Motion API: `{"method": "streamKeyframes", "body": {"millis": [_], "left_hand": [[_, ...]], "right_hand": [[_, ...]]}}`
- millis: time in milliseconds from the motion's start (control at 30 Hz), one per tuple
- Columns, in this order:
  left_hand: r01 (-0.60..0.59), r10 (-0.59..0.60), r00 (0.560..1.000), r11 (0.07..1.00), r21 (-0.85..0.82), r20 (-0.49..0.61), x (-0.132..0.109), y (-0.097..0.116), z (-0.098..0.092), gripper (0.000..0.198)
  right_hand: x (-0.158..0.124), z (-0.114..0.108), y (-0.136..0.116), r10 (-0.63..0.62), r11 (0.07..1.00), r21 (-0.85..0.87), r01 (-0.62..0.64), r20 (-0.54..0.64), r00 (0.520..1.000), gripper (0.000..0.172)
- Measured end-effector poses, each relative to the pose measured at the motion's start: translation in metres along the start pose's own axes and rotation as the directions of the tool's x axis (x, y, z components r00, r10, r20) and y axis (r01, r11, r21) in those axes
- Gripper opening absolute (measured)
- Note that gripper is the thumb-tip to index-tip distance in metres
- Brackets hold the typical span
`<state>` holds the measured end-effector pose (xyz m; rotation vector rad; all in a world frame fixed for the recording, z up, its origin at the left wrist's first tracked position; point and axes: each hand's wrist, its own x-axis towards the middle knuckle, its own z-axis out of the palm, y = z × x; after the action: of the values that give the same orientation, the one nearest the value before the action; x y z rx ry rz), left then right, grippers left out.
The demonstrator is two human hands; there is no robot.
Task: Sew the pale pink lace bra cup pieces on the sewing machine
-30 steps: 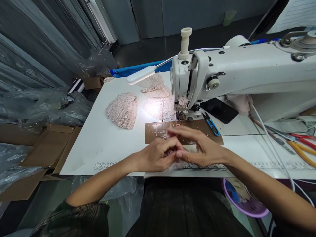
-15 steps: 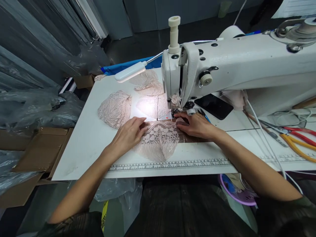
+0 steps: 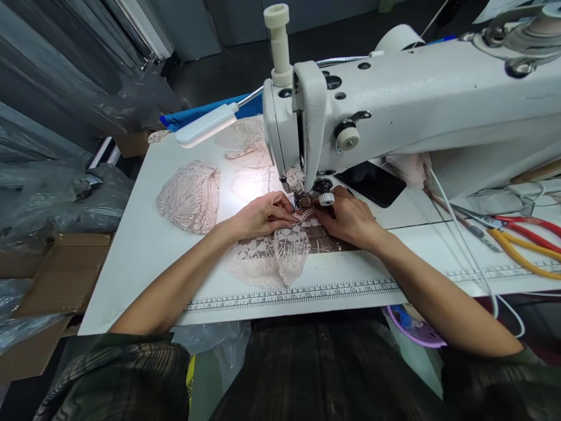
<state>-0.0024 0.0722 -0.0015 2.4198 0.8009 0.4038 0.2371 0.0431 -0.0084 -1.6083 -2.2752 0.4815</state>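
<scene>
A pale pink lace piece lies beneath the front of the white sewing machine, its scalloped edge up at the presser foot. Just left of the foot, my left hand pinches that edge between thumb and fingers. My right hand is on the other side, its thumb and fingers closed on the right end of the same edge. Part of the lace is folded over below my left fingers. The needle point is too small to make out.
Gathered lace cups lie on the white table at left. A lamp lights the sewing spot. Behind my right hand lie a black phone and, farther right, scissors. A printed ruler follows the front edge.
My left hand has moved right from lying spread on the lace to pinching its edge by the presser foot. The lace has become folded. The camera view has shifted slightly.
</scene>
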Motion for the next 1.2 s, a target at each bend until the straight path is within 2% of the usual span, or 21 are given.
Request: {"method": "streamKeyframes", "body": {"millis": [133, 233, 333, 433, 600, 767, 833, 967, 1033, 1067, 1133, 1167, 1200], "left_hand": [[0.065, -0.067, 0.997, 0.996, -0.06, -0.039, -0.002, 0.0, 0.007, 0.015], [0.047, -0.046, 0.997, 0.999, 0.011, -0.062, -0.005, 0.01, 0.005, 0.015], [0.035, -0.026, 0.997, 0.991, 0.129, -0.074, -0.009, 0.024, 0.001, 0.015], [0.07, -0.054, 0.994, 0.981, 0.179, -0.093, -0.014, 0.035, -0.002, 0.015], [0.137, -0.142, 0.983, 0.989, -0.054, -0.12, -0.017, 0.038, -0.005, 0.023], [0.336, -0.382, 0.914, 0.902, -0.271, -0.137, -0.018, 0.037, -0.005, 0.021], [0.369, -0.434, 0.894, 0.854, -0.366, -0.111, -0.02, 0.036, -0.005, 0.021], [0.348, -0.425, 0.904, 0.789, -0.506, -0.041, -0.022, 0.034, -0.013, 0.024], [0.356, -0.42, 0.907, 0.803, -0.479, -0.03, -0.019, 0.034, -0.02, 0.026], [0.361, -0.419, 0.907, 0.821, -0.442, -0.037, -0.015, 0.033, -0.023, 0.026], [0.374, -0.408, 0.912, 0.868, -0.328, -0.04, -0.005, 0.032, -0.028, 0.026], [0.379, -0.398, 0.917, 0.89, -0.252, -0.026, 0.001, 0.03, -0.028, 0.026], [0.379, -0.385, 0.923, 0.911, -0.166, -0.008, 0.007, 0.028, -0.028, 0.025]], "right_hand": [[-0.005, 0.002, -0.003, -0.035, 0.999, -0.031, 0.034, -0.035, 0.999, 0.031], [-0.007, 0.002, -0.006, -0.121, 0.988, 0.092, 0.123, -0.027, 0.992, 0.032], [-0.009, 0.003, -0.011, -0.268, 0.932, 0.26, 0.252, 0.03, 0.963, 0.037], [-0.012, 0.006, -0.018, -0.356, 0.9, 0.291, 0.324, 0.062, 0.933, 0.04], [-0.013, 0.017, -0.023, -0.333, 0.895, 0.318, 0.314, 0.005, 0.943, 0.026], [-0.013, 0.019, -0.022, -0.315, 0.869, 0.394, 0.301, -0.028, 0.949, 0.019], [-0.013, 0.016, -0.022, -0.3, 0.865, 0.416, 0.281, -0.02, 0.954, 0.017], [-0.014, 0.014, -0.028, -0.239, 0.833, 0.518, 0.194, 0.022, 0.971, 0.01], [-0.012, 0.016, -0.035, -0.176, 0.751, 0.659, 0.048, 0.13, 0.976, 0.008], [-0.011, 0.017, -0.039, -0.138, 0.685, 0.726, -0.068, 0.22, 0.966, 0.008], [-0.01, 0.019, -0.046, -0.067, 0.577, 0.758, -0.305, 0.416, 0.907, 0.012], [-0.009, 0.019, -0.048, -0.043, 0.588, 0.72, -0.369, 0.483, 0.874, 0.015], [-0.009, 0.018, -0.048, -0.015, 0.658, 0.655, -0.371, 0.505, 0.863, 0.019]]}}
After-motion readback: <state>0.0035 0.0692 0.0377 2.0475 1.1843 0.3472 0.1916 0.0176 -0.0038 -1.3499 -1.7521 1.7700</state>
